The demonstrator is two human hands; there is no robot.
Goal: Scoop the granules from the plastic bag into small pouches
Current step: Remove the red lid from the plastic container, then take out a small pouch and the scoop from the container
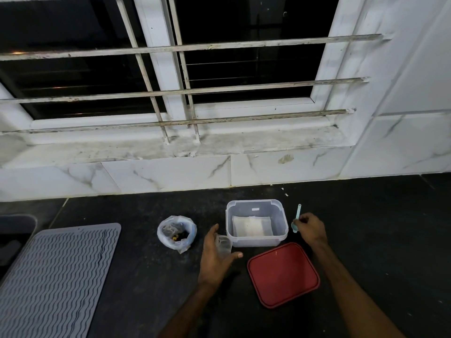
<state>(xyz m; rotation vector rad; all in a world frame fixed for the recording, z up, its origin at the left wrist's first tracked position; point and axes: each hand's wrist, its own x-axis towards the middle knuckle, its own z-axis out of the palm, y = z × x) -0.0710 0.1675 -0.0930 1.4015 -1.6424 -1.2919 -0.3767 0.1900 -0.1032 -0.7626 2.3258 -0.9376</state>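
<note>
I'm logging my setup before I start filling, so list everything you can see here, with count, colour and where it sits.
plastic bag: one, clear with dark granules inside, on the counter left of the container
container: one, clear, lid off, mid-counter
white stack: count unclear, white, inside the container
lid: one, red, flat on the counter in front of the container
small pouch: one, clear, in the left hand
scoop: one, light blue, in the right hand
mat: one, grey, ribbed, far left
counter: one, black, below the barred window
left hand: holds the small pouch
right hand: pinches the scoop
</note>
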